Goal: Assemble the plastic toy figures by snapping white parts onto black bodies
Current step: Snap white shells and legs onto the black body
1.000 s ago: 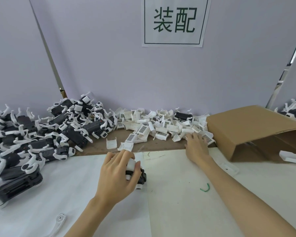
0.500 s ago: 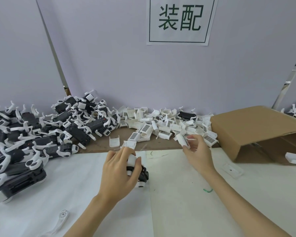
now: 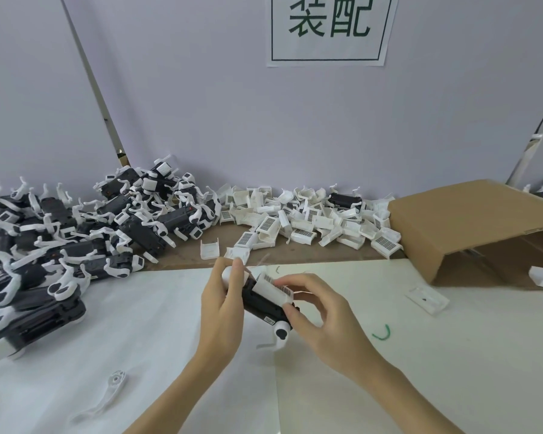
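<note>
Left hand (image 3: 221, 308) gripped the upper left end of the black body (image 3: 262, 303), fingers curled round it, thumb over a rounded white end piece. The body sat tilted, its low end toward the right, held just above the desk (image 3: 452, 355) in front of the person. At its low end hung a white joint with a dark round centre (image 3: 282, 334) and a thin white arm trailing left.

Right hand (image 3: 318, 311) pinched a white part (image 3: 271, 288) against the top of the black body; the part was boxy, with a barcode label along one edge. Whether it was fully seated could not be told.

Left of the black body: a big heap of assembled figures (image 3: 76, 233), black with curved white limbs, reaching to the left edge. A loose white limb (image 3: 107, 391) lay on the desk below and left of the body. Behind it, against the wall, a heap of white parts (image 3: 311, 219), many showing barcode labels. Right of the body: a small green curl (image 3: 382, 333), a clear flat plastic piece (image 3: 427, 299), and an open cardboard box (image 3: 470, 220) on its side.

Desk covered with white sheets; brown surface showed along the back. Pale lilac wall, with a paper sign (image 3: 328, 28) in green characters above.
</note>
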Demonstrator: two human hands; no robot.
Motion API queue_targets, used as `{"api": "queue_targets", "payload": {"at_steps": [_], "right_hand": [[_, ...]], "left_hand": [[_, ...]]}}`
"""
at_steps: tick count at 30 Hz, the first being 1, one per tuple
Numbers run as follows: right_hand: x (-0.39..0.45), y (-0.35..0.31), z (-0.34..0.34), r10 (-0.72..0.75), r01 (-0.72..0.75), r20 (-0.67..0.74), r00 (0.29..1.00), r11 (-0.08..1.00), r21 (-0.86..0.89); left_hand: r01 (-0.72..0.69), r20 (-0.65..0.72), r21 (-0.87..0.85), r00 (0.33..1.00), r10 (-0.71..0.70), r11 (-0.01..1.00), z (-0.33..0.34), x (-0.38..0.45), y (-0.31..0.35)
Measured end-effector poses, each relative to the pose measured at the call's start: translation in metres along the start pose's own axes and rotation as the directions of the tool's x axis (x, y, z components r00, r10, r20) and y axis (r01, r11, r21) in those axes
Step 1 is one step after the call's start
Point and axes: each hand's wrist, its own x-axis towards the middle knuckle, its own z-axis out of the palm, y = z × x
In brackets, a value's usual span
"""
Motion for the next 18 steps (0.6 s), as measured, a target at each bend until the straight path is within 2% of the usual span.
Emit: {"api": "queue_targets", "payload": {"at_steps": [6,9,11,16,18], "right_hand": [[-0.002,0.000,0.000,0.016,-0.014,-0.049,0.999,0.998,0.054],[-0.004,-0.002,0.003,-0.080,0.081,0.015,0.997,0.995,-0.063],[-0.004,-0.002,0.004,-0.116,0.118,0.031,0.993,0.990,-0.082],[-0.008,-0.003,0.007,-0.005,0.019,0.092,0.996,0.988,-0.151],[-0.010,-0.005,0.012,-0.007,0.019,0.064,0.998,0.982,-0.188]], "left_hand": [[0.009,-0.005,-0.009,1.000,-0.009,1.000,0.001,-0.001,0.004],[0.032,0.001,-0.023,1.000,-0.032,0.999,0.001,-0.002,0.006],[0.040,0.002,-0.022,0.999,-0.040,0.999,0.001,-0.002,0.007],[0.056,0.023,-0.032,0.998,-0.055,0.998,0.004,-0.005,0.011],[0.041,0.055,-0.033,0.998,-0.039,0.999,0.007,-0.009,0.012]]}}
